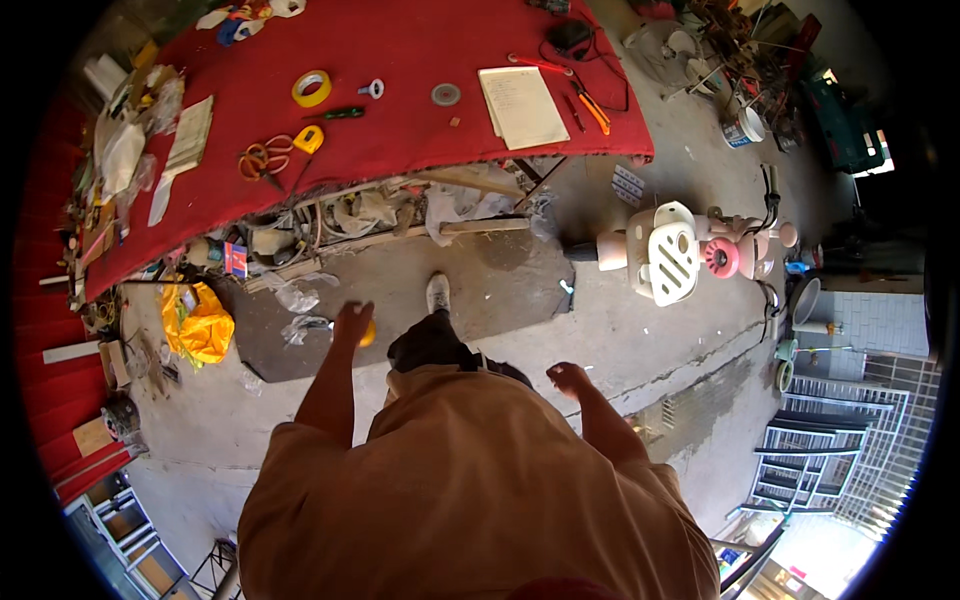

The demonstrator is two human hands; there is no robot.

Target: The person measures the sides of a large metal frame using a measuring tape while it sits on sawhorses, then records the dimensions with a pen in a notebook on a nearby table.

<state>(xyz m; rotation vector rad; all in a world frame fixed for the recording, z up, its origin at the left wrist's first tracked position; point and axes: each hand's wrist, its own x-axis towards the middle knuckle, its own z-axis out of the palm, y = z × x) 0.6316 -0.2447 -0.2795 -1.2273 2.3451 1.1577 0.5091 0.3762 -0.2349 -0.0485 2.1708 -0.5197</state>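
Note:
My left hand (352,325) hangs over the floor in front of the table, fingers curled. A small yellow-orange round thing (368,334) shows against its right side; I cannot tell its kind or whether the hand holds it. My right hand (568,379) hangs at my right side, fingers bent inward, and whatever may be in them is hidden. Ahead, the red-covered table (400,125) bears a yellow tape roll (311,88), scissors (264,160), a yellow tape measure (308,139), a green-handled screwdriver (344,113), a grey disc (446,95), paper sheets (522,108) and orange-handled pliers (594,112).
A pink and white ride-on vehicle (672,255) stands at right. Left lies a yellow plastic bag (200,322). Clutter and wooden bars (485,226) fill the space under the table. A white bucket (743,128) stands at far right, metal frames (815,450) at lower right.

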